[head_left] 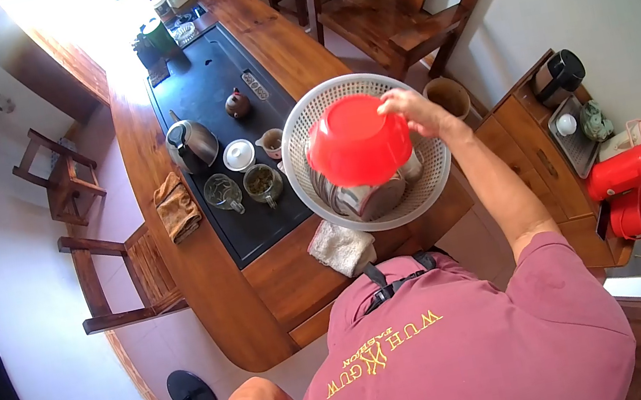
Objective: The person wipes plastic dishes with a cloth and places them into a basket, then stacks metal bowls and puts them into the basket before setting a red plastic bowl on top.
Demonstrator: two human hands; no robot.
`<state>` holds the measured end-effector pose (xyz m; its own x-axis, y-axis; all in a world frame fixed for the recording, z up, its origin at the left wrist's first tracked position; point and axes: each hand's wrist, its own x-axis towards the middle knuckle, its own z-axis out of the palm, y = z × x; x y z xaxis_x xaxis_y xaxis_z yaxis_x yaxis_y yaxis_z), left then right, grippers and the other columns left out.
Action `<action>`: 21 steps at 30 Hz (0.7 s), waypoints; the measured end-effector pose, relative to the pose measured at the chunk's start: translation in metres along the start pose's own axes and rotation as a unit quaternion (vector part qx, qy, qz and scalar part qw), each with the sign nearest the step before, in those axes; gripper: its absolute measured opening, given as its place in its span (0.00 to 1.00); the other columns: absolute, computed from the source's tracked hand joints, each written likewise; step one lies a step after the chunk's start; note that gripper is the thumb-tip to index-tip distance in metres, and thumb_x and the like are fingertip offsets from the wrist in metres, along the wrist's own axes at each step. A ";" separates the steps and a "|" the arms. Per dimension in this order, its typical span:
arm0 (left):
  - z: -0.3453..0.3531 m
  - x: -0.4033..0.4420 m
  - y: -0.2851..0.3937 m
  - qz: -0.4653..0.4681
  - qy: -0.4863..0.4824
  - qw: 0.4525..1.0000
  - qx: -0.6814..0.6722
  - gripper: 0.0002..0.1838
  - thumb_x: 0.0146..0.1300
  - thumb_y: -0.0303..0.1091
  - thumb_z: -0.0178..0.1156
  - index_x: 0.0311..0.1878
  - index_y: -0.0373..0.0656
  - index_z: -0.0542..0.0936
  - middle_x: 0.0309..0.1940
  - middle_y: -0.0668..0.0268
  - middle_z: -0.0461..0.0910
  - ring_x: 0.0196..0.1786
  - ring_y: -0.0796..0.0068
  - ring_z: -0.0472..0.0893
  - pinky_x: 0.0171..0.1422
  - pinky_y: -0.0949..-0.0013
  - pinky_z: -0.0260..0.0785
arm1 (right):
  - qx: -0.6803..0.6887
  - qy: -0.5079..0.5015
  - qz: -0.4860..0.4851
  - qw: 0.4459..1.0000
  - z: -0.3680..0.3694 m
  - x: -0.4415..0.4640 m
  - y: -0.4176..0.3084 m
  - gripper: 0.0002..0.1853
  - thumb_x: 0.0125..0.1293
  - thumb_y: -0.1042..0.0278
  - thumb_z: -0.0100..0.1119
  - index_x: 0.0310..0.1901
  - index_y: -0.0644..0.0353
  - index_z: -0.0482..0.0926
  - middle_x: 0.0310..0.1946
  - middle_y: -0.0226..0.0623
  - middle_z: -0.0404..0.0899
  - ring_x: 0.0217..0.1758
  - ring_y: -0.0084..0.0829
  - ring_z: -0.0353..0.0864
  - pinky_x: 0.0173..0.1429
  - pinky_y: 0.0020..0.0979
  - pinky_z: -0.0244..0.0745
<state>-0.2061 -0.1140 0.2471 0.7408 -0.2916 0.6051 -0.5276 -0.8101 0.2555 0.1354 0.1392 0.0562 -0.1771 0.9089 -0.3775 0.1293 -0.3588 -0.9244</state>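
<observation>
My right hand [418,112] grips the edge of a red plastic bowl [357,138], thumb and fingers closed on it. The bowl is upside down, its base toward the camera, over a large pale perforated basket [306,190]. Under the bowl, inside the basket, metal and glass items [380,200] partly show. The basket overlaps the right edge of a black tea tray [258,232] on the wooden table. A white cloth [342,248] lies below the basket. Only a bent elbow of my left arm shows at bottom left; my left hand is out of view.
The tray holds a kettle [193,145], a small brown teapot [238,104], a white lidded cup [239,155] and glass vessels [263,184]. A brown cloth [177,208] is left. Chairs [389,8] stand around; a cabinet [531,154] with a red thermos [620,173] is right.
</observation>
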 end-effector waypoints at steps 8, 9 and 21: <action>0.001 0.001 0.003 -0.009 0.004 1.000 -0.008 0.12 0.74 0.36 0.44 0.47 0.44 0.77 0.47 0.66 0.75 0.49 0.71 0.74 0.61 0.62 0.65 | -0.073 -0.065 -0.067 0.993 0.019 0.006 0.030 0.26 0.71 0.49 0.53 0.59 0.65 0.73 0.54 0.42 0.76 0.60 0.31 0.73 0.64 0.37 0.70; 0.001 0.001 0.003 -0.008 0.006 1.000 -0.009 0.13 0.74 0.36 0.44 0.46 0.44 0.78 0.46 0.66 0.76 0.49 0.70 0.75 0.61 0.62 0.66 | -0.073 -0.065 -0.068 0.993 0.019 0.009 0.034 0.26 0.71 0.49 0.53 0.59 0.65 0.73 0.54 0.42 0.76 0.60 0.31 0.73 0.64 0.37 0.70; 0.002 -0.022 0.011 0.022 0.207 0.923 -0.323 0.16 0.73 0.36 0.45 0.40 0.44 0.83 0.40 0.64 0.82 0.43 0.68 0.81 0.57 0.60 0.72 | -0.312 0.220 -0.246 0.891 -0.006 0.016 0.072 0.23 0.66 0.57 0.64 0.54 0.68 0.77 0.56 0.56 0.73 0.59 0.51 0.75 0.63 0.42 0.72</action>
<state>-0.2278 -0.1178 0.2355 0.5610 0.0112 0.8278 -0.7900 -0.2916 0.5393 0.1479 0.1297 -0.0159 0.0195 0.9681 0.2497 0.6829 0.1695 -0.7106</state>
